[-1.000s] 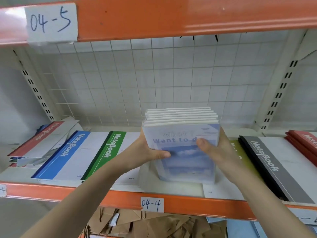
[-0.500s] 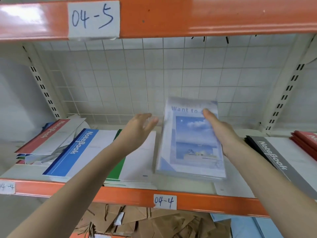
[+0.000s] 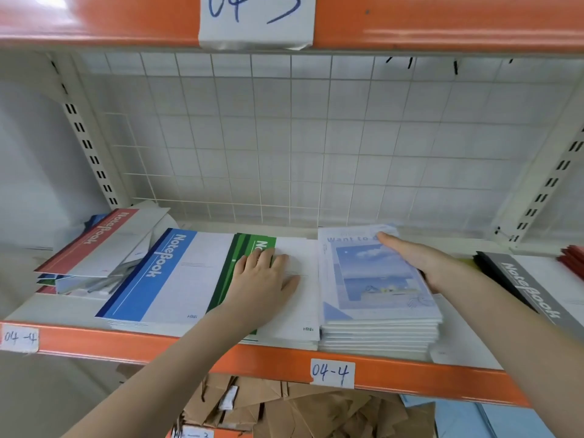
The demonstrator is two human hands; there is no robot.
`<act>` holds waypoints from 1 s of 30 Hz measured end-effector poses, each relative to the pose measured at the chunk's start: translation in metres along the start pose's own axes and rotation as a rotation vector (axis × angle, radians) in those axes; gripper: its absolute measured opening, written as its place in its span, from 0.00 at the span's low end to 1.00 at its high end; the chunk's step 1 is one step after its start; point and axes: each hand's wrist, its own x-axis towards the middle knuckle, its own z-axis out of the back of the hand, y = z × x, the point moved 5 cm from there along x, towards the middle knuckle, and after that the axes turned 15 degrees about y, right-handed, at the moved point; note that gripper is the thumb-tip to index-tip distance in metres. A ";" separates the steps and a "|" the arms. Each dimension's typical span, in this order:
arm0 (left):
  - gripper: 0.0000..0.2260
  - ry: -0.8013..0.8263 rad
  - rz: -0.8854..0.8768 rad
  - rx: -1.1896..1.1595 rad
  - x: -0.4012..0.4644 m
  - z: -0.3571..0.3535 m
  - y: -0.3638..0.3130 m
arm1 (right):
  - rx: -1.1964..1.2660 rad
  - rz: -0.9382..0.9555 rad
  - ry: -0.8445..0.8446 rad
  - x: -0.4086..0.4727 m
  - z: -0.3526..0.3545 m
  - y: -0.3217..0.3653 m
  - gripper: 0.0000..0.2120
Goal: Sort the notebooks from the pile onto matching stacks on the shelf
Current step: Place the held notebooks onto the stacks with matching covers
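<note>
A stack of pale blue sky-picture notebooks point(image 3: 373, 298) lies flat on the shelf at centre right. My right hand point(image 3: 420, 260) rests along its right edge, fingers straight over the top cover. My left hand point(image 3: 262, 279) lies flat, fingers straight, on the green-spined notebook stack point(image 3: 300, 311) just left of it. Further left are a blue-spined notebook stack point(image 3: 164, 273) and a loose pile topped by a red-spined notebook point(image 3: 104, 238). A grey-and-black notebook stack point(image 3: 531, 289) sits to the right.
Red notebooks point(image 3: 573, 260) show at the far right edge. The orange shelf beam point(image 3: 189, 349) carries a 04-4 label point(image 3: 331, 373); a white wire grid point(image 3: 316, 137) backs the shelf. Brown paper and blue sheets lie below the shelf.
The blue sky notebooks went from held upright in both hands to lying flat on the shelf. My left hand let go and moved left onto the green stack.
</note>
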 end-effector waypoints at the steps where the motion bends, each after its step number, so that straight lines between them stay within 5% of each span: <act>1: 0.23 0.012 -0.011 -0.010 0.000 0.002 0.001 | 0.014 -0.007 -0.001 -0.001 0.001 0.000 0.39; 3: 0.24 0.048 -0.042 -0.062 0.002 0.008 0.005 | 0.008 -0.022 -0.007 -0.002 0.004 -0.001 0.44; 6: 0.24 0.091 -0.042 -0.124 0.005 0.023 0.015 | 0.024 -0.032 -0.016 -0.004 0.003 -0.001 0.33; 9: 0.23 0.126 -0.014 -0.144 0.022 0.037 0.031 | 0.115 -0.026 -0.052 0.001 0.006 -0.008 0.35; 14: 0.20 0.102 -0.014 -0.314 0.069 0.048 0.061 | 0.198 0.119 -0.141 0.000 0.005 -0.012 0.19; 17: 0.15 0.114 -0.040 -0.432 0.082 0.039 0.067 | 0.200 0.168 -0.156 -0.001 0.006 -0.016 0.20; 30: 0.22 0.100 -0.044 -0.410 0.079 0.032 0.076 | -0.057 0.121 -0.285 0.010 0.008 -0.011 0.21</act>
